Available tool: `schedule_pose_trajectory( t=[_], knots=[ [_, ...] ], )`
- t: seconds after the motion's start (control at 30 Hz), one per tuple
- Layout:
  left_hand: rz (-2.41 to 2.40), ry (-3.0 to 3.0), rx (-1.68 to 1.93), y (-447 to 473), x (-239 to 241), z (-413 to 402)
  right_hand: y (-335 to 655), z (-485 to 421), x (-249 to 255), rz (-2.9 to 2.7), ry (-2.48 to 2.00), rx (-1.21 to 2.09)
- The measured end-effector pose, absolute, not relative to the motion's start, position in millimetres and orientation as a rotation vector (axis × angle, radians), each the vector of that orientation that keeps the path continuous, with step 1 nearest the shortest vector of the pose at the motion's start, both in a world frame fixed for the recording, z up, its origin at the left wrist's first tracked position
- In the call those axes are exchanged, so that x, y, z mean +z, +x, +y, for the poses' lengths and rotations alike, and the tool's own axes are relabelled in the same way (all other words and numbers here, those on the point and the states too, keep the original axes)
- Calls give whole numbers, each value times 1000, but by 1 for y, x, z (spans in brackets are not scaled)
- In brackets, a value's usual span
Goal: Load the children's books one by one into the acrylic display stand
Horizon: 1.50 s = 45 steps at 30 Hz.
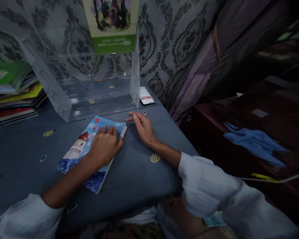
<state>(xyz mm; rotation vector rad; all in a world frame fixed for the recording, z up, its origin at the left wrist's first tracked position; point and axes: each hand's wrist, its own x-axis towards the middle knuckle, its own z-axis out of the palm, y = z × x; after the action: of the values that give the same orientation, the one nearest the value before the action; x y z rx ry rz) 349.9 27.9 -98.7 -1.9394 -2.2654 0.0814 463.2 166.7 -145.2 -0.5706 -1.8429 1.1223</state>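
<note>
A blue paperback book [76, 149], its cover showing a red-roofed white building and waves, lies closed and slanted on the grey-blue table cover. My left hand [104, 146] rests flat across its upper right part with the fingers stretched out, hiding some of the title. Just right of the book's top corner is my right hand [143, 127]. Its index finger and thumb point left, and I see nothing held in it; its lower fingers are partly hidden. Behind the book stands a clear acrylic rack [99, 99], with a green-edged picture book [112, 36] on its upper tier.
Books are stacked [17, 89] at the left. A white card-like item [147, 95], partly blurred, lies beside the rack's right foot. Patterned wallpaper [161, 43] and a mauve curtain [201, 69] stand behind. Right of the table's edge, a blue cloth [256, 139] lies on a dark surface.
</note>
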Motion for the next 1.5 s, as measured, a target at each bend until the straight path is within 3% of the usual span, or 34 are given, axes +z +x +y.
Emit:
schedule_pose_trajectory(
  t=[0.6, 1.03, 1.5],
  knots=[
    [-2234, -1930, 92, 350, -101, 27, 469, 158, -137, -1964, -544, 1003],
    [-2315, -1923, 117, 353, -106, 27, 474, 156, -143, -2340, -596, 733],
    [-2313, -1920, 13, 340, -105, 27, 450, 176, -154, -2512, -335, 745]
  ],
)
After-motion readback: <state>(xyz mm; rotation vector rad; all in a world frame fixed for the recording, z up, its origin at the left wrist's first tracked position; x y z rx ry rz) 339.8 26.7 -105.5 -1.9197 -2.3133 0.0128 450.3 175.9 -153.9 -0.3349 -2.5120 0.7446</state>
